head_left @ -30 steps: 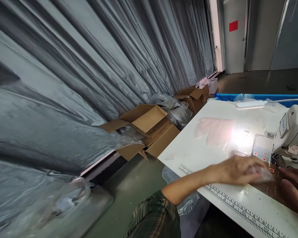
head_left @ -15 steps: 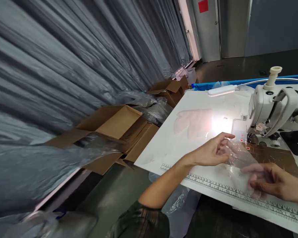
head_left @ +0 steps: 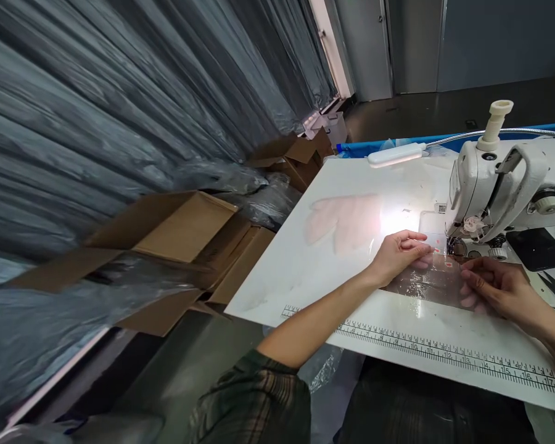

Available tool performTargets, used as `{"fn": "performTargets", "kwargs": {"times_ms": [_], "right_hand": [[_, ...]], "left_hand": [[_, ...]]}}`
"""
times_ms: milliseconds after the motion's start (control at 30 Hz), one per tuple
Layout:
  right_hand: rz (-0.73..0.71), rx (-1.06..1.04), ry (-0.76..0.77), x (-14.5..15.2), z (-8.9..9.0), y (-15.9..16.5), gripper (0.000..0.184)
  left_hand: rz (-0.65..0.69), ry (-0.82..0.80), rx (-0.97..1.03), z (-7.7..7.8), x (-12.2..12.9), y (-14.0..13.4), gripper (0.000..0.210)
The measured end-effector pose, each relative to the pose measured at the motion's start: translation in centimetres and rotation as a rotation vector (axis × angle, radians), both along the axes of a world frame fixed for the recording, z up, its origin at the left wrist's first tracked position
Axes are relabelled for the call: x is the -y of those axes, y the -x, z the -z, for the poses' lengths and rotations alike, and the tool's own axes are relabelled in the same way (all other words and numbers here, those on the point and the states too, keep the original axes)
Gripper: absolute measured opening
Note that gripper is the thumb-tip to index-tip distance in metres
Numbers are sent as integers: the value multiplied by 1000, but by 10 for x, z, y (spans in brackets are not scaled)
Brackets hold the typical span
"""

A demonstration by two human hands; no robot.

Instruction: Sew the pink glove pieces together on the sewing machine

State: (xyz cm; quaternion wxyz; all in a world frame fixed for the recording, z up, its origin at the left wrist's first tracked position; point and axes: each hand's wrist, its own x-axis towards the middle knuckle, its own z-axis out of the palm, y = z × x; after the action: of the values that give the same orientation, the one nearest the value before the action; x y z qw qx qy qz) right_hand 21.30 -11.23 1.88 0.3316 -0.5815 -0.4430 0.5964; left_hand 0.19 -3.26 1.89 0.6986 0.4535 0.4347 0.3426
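Half a second ago my right hand (head_left: 499, 287) was low over the ruler marks; now it has come up beside the machine (head_left: 467, 185), level with my left hand (head_left: 398, 256). That puts the film (head_left: 419, 287) in both hands, thumbs and fingers pinching its two sides. The film spans the gap between them, just above or on the counter (head_left: 272, 265); I can't tell which.

White sewing machine (head_left: 469, 179), dark plaid sleeve (head_left: 259, 401)
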Motion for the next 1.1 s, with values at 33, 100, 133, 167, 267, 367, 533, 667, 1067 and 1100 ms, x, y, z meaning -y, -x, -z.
{"fn": "performTargets", "kwargs": {"times_ms": [33,100,133,167,267,367,533,667,1067,1100], "right_hand": [[41,-9,-8,0,4,-1,67],[101,-19,-9,-1,9,-2,63],[127,-21,-6,-2,11,-2,62],[147,-24,-2,-2,11,-1,62],[210,-16,19,-3,4,1,64],[248,-24,24,-4,-8,4,67],[327,-96,3,-5,-14,6,66],[292,-46,-56,-5,-9,4,64],[-486,-26,197,20,-42,-35,47],[-429,50,136,13,-38,-34,51]], "left_hand": [[-24,16,45,1,0,2,33],[-54,40,126,2,0,5,37],[-59,49,162,1,0,6,39],[-58,57,198,0,0,7,42],[-37,93,305,-4,-1,8,48],[-10,131,399,-7,1,8,45],[-19,139,478,-6,4,5,43],[-20,100,409,-5,4,3,46],[508,-260,-363,-51,36,43,25],[482,-394,-498,-48,30,41,20]]}}
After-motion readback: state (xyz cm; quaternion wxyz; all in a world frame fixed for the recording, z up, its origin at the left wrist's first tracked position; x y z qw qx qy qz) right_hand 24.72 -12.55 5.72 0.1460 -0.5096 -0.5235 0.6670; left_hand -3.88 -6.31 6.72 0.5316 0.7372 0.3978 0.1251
